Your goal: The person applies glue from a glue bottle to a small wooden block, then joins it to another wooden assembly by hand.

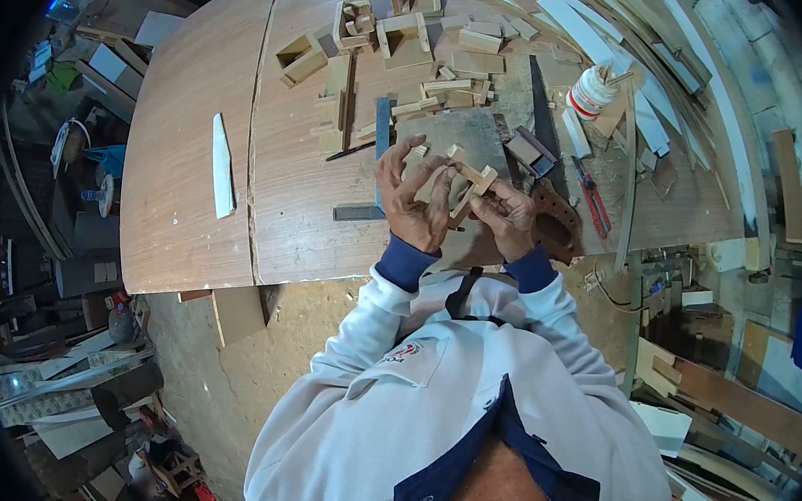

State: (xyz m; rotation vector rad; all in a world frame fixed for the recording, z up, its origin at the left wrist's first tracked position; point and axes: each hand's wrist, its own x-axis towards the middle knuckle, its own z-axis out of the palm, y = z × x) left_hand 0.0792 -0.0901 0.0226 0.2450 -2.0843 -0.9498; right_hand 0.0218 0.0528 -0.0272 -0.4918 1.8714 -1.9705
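Close to the table's front edge, my left hand (413, 193) and my right hand (507, 216) hold a small assembly of light wooden pieces (471, 173) between them. The fingers of my left hand are bent around its left side, partly hiding it. My right hand pinches its right end between thumb and fingers. Beneath both hands lies a grey-brown board (472, 129). A metal square (382, 128) with a dark stock (359, 213) lies just left of my left hand.
Small wooden boxes (405, 40) and blocks lie at the back of the table (200, 56). To the right are a white bottle (592, 92) holding sticks, a dark saw blade (541, 106), red-handled pliers (596, 207), and long wood strips (704, 114). A white piece (221, 166) lies left.
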